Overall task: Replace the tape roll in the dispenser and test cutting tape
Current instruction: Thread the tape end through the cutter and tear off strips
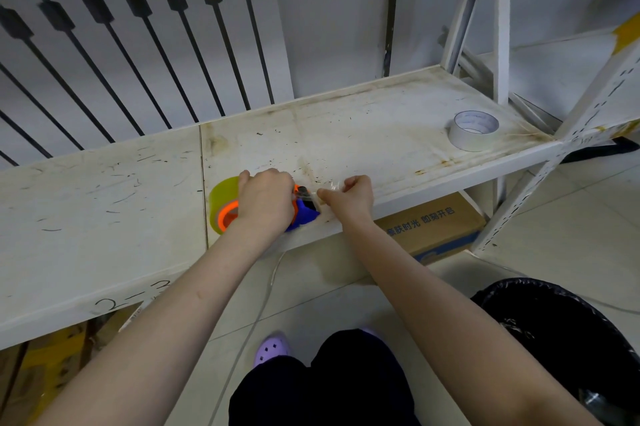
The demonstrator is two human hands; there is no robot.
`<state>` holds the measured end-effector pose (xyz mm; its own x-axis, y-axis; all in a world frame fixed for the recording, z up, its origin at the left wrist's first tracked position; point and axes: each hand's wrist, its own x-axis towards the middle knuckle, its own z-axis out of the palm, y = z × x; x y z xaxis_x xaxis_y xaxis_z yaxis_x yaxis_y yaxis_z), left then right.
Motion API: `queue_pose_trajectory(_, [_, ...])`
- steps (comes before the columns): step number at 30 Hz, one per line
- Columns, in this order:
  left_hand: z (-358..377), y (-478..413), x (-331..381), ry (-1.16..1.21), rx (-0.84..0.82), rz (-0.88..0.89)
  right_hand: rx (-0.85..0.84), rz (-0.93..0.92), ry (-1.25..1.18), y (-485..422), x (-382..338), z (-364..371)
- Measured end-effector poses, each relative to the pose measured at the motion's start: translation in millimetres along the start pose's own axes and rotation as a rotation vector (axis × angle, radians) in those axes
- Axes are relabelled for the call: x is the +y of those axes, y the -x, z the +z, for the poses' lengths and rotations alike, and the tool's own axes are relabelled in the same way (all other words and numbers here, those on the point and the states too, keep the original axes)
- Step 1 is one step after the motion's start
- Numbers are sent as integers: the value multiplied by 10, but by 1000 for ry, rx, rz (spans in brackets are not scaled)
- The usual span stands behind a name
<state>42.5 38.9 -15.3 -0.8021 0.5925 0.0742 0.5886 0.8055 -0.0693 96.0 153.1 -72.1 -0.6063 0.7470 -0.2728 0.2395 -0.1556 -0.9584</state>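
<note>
A blue and orange tape dispenser (304, 212) lies near the front edge of the white shelf (104, 203). A yellowish tape roll (221, 198) sits on its orange hub. My left hand (266, 200) grips the dispenser from above and covers most of it. My right hand (349, 195) pinches a clear strip of tape (313, 195) stretched from the dispenser's cutter end. A near-empty white tape roll (473, 130) stands apart at the shelf's far right.
A black-lined bin (568, 339) stands on the floor at the lower right. A cardboard box (433, 228) sits under the shelf. White shelf uprights (502, 27) rise at the right. My legs and a purple shoe (272, 349) are below.
</note>
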Motion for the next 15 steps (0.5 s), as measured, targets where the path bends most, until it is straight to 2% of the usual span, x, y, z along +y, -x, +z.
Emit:
queue_pose_trajectory(7, [4,-70,4,9,15,-15,-37,87,32,-189,-111,77])
queue_pose_trajectory(15, [-71,-178,32,24,-34,-63,-55,92,212,-331,-325,158])
